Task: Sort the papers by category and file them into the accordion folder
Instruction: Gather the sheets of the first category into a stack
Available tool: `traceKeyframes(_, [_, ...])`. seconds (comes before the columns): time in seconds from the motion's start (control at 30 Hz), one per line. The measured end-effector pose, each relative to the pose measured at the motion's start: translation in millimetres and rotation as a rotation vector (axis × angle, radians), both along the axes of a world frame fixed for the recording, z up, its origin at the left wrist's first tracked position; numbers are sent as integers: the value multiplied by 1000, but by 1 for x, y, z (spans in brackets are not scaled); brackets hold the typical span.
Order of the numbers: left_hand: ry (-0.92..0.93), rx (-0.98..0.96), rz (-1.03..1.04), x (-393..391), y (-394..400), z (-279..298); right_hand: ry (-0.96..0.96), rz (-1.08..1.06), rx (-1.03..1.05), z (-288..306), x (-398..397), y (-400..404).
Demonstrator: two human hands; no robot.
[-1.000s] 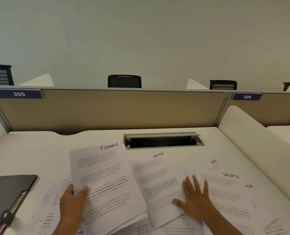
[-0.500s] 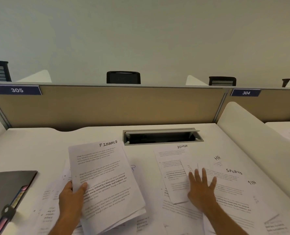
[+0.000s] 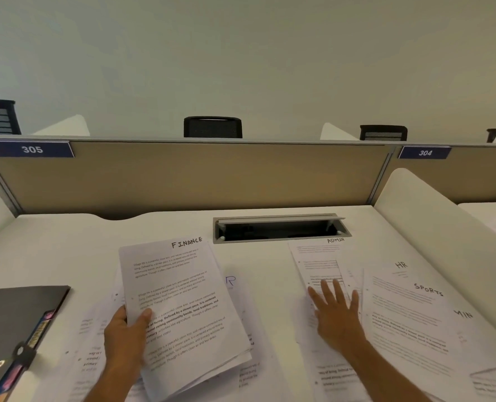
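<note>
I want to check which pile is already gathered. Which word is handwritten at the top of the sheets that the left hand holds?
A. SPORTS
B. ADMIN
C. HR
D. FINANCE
D: the left hand grips the stack of sheets with FINANCE written at the top right, while the right hand lies flat on the ADMIN sheet.

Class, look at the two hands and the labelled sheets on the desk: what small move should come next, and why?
Probably slide the ADMIN sheet clear to start its own pile. The right hand lies flat on it, fingers spread, while the left hand grips the FINANCE stack; HR, SPORTS and other sheets lie unsorted.
</note>
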State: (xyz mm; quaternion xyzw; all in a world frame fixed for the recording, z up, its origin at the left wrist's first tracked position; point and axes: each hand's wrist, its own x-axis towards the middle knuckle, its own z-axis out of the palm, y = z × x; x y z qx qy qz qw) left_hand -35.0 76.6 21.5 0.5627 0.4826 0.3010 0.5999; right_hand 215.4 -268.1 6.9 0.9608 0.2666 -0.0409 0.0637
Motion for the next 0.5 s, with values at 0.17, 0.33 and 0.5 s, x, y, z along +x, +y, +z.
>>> traceKeyframes(0.17, [5,2,5,-1,-1,-1,-42,293,180,3,-29,4])
traceKeyframes(0.33, [7,-3,3,-2,2,0,-80,314,143,2,-48,11])
traceKeyframes(0.5, [9,12,4,0,1,-1,116,338,72,-3,-45,18])
